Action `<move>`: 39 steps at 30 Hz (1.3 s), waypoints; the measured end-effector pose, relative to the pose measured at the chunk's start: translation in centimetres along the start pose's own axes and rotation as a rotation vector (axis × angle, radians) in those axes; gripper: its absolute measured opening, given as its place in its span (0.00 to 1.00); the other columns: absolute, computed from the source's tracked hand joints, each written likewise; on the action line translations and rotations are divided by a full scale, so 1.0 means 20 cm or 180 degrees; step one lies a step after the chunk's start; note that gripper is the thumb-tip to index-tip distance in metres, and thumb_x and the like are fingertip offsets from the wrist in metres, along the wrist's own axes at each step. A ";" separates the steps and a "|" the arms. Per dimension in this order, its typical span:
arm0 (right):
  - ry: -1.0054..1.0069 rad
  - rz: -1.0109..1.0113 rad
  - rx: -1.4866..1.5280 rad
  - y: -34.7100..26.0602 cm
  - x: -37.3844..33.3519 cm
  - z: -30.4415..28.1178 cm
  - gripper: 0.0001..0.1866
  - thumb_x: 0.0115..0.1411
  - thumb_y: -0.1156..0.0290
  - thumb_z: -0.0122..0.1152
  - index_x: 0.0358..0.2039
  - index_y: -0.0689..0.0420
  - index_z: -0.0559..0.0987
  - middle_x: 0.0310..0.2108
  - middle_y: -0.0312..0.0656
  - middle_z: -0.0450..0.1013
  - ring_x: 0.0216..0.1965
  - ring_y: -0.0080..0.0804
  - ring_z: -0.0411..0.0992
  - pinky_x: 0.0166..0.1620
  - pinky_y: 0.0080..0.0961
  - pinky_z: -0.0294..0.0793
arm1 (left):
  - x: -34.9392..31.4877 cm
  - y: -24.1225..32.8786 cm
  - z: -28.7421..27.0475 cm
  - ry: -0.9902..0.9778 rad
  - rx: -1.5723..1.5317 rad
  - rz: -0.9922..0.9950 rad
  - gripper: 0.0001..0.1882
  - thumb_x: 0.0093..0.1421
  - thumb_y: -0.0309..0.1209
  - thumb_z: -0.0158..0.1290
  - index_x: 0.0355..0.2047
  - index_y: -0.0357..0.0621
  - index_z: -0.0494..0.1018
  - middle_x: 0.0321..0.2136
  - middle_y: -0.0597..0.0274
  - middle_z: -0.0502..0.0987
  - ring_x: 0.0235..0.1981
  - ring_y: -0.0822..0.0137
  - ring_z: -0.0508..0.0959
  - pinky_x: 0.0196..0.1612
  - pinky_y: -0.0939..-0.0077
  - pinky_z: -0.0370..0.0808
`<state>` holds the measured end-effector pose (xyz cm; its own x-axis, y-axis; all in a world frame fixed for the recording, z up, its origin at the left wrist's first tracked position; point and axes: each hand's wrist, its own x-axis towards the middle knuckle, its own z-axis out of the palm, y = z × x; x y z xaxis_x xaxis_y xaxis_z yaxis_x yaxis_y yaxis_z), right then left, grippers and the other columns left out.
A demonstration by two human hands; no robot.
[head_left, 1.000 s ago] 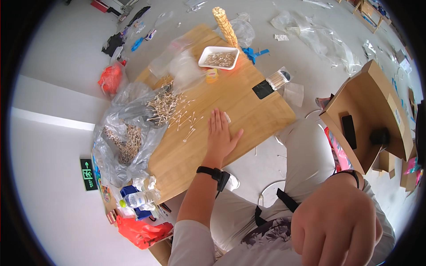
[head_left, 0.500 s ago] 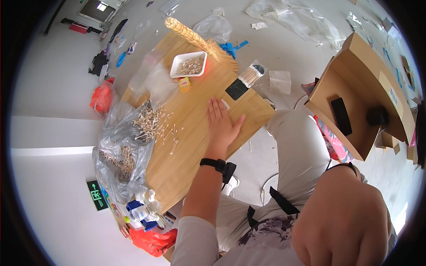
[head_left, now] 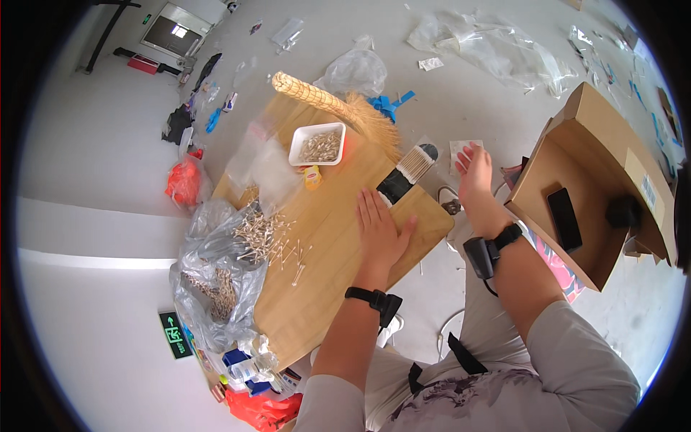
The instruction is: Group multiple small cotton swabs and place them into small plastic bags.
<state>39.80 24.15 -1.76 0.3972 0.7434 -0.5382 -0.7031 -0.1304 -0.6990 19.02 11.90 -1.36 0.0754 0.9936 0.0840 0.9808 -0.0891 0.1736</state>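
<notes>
My left hand [head_left: 383, 234] lies flat on the wooden table [head_left: 317, 309], its fingers stretched out and holding nothing. Its fingertips touch or nearly touch the end of a flat pack of cotton swabs [head_left: 417, 164] with a dark panel. Past the table's right edge my right hand [head_left: 475, 176] is raised, fingers loosely bent and apart, with nothing visible in it. Loose cotton swabs [head_left: 260, 234] are piled and scattered left of my left hand. A white plastic tray [head_left: 295, 149] farther back holds more swabs. Beside it lies a small yellow item [head_left: 312, 177].
A straw hand broom [head_left: 309, 90] lies across the table's far end. Grey plastic bags [head_left: 205, 270] with bundled swabs cover the left edge. To the right stands an open cardboard box [head_left: 536, 169] holding a phone [head_left: 564, 218]. Plastic sheeting [head_left: 497, 54] litters the floor.
My right hand has swung from close in front at the lower right, where it looked closed, out to beyond the table's right edge. My left hand still rests flat. The view has shifted slightly.
</notes>
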 end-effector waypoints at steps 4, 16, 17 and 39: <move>-0.0895 0.0396 -0.0479 0.12 0.00 0.07 0.26 0.69 0.54 0.58 0.59 0.59 0.72 0.52 0.41 0.73 0.54 0.34 0.73 0.56 0.34 0.72 | 0.05 0.01 -0.01 -0.0049 -0.0083 0.0085 0.55 0.68 0.59 0.50 0.73 0.20 0.43 0.75 0.27 0.42 0.77 0.35 0.41 0.77 0.43 0.39; -0.1713 0.1431 0.0674 0.30 0.01 0.14 0.13 0.70 0.69 0.63 0.52 0.58 0.76 0.50 0.39 0.77 0.53 0.31 0.76 0.59 0.36 0.77 | 0.21 0.12 0.01 -0.0123 -0.0182 0.0072 0.54 0.68 0.58 0.50 0.73 0.22 0.43 0.75 0.27 0.42 0.77 0.35 0.40 0.77 0.43 0.39; -0.1703 0.1457 0.0528 0.30 0.01 0.15 0.13 0.71 0.69 0.62 0.53 0.59 0.76 0.52 0.41 0.76 0.56 0.34 0.75 0.61 0.36 0.77 | 0.21 0.12 0.01 -0.0104 -0.0187 0.0089 0.53 0.69 0.57 0.50 0.73 0.22 0.43 0.75 0.28 0.42 0.77 0.35 0.40 0.77 0.43 0.39; -0.1124 0.2017 0.0856 0.17 -0.02 0.22 0.17 0.75 0.67 0.54 0.59 0.60 0.72 0.55 0.47 0.75 0.60 0.43 0.74 0.59 0.45 0.78 | 0.29 0.17 0.02 0.0795 -0.4410 -0.1095 0.48 0.74 0.65 0.15 0.78 0.37 0.41 0.79 0.53 0.40 0.80 0.56 0.39 0.79 0.59 0.34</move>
<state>34.68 26.24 -1.87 -0.3088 0.7510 -0.5837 -0.8703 -0.4706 -0.1450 22.77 17.36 -0.70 -0.2983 0.9543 -0.0162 -0.0257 0.0089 0.9996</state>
